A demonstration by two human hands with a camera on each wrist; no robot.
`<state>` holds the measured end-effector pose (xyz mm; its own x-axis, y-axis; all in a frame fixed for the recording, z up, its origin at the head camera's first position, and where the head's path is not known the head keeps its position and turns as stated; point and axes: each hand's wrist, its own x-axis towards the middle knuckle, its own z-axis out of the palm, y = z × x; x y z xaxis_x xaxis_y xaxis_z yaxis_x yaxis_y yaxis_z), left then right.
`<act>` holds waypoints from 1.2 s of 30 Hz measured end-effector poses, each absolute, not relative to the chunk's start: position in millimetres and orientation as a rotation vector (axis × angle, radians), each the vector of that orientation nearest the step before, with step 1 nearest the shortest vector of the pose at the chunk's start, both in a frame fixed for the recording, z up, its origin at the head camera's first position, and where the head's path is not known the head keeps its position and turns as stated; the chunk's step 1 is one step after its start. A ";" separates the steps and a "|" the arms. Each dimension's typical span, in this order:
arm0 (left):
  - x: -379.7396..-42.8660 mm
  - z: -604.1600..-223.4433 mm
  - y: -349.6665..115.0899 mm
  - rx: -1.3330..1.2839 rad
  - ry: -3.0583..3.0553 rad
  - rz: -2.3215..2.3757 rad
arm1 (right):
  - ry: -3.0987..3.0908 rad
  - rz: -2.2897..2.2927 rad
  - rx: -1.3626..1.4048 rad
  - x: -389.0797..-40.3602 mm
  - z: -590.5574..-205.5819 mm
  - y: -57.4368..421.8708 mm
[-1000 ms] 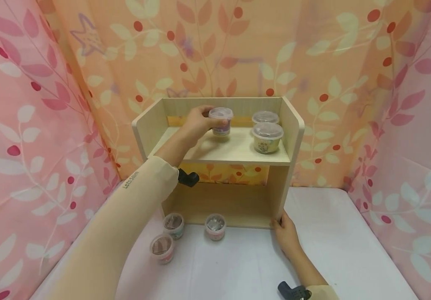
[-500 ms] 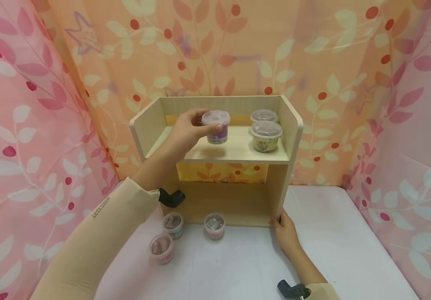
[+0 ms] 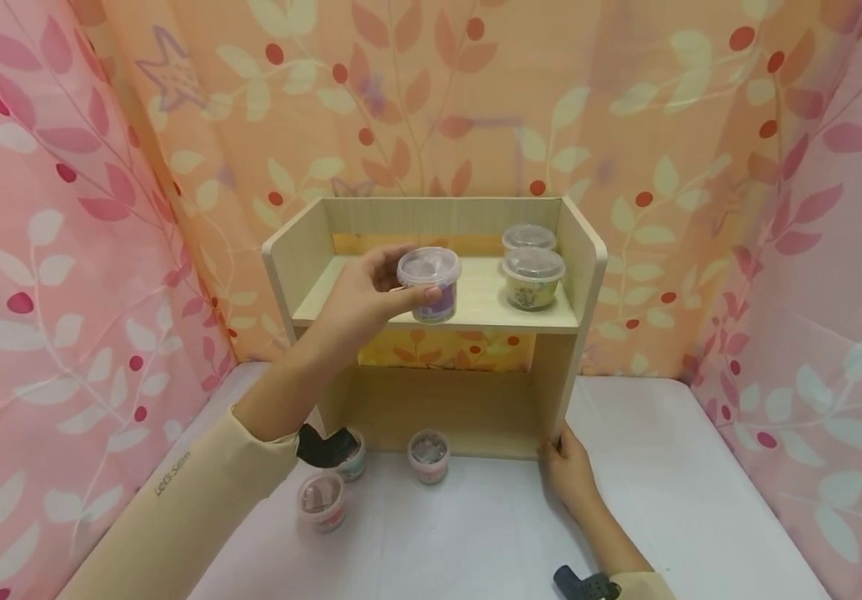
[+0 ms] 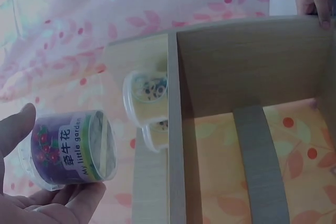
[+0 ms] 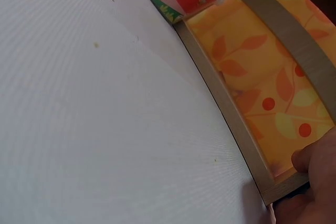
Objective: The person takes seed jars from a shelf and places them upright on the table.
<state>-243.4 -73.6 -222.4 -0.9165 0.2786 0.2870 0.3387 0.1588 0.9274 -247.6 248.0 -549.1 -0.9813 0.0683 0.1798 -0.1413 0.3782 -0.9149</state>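
Observation:
My left hand (image 3: 359, 300) grips a small lidded plastic cup (image 3: 438, 302) with a purple label, held up in front of the upper shelf's front edge. In the left wrist view the cup (image 4: 68, 148) lies sideways between thumb and fingers, its label reading "My little garden". My right hand (image 3: 572, 473) holds the lower right corner of the pale wooden shelf unit (image 3: 584, 292), thumb on the side panel's edge in the right wrist view. Two yellow lidded tubs (image 3: 532, 290) stand one behind the other at the right of the upper shelf.
On the white table (image 3: 476, 533), a pink-labelled cup (image 3: 429, 457) stands before the unit's base. Further left is another pink cup (image 3: 322, 502), with a teal one (image 3: 354, 457) partly behind the left wrist camera (image 3: 326, 447). Patterned curtains (image 3: 431, 100) surround the table.
My left hand has brought the purple-labelled cup from over the upper shelf toward me and lower, to its front edge. The right hand stays at the unit's corner.

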 end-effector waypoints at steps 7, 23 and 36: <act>-229.0 -246.0 -77.0 -0.675 -2.290 -1.894 | -2.446 1.625 0.071 -246.2 -550.3 247.9; -205.4 -288.7 -75.4 -0.662 -2.286 -1.989 | -2.416 1.606 0.084 -247.0 -552.7 248.2; -200.2 -322.9 -79.2 -0.593 -2.273 -2.117 | -2.403 1.638 0.080 -246.5 -551.3 247.7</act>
<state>-200.2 -79.2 -322.9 -0.9295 0.2832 0.2361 0.2556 0.0333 0.9662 -246.5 247.7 -551.3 -0.9716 0.0846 0.2208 -0.1746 0.3729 -0.9113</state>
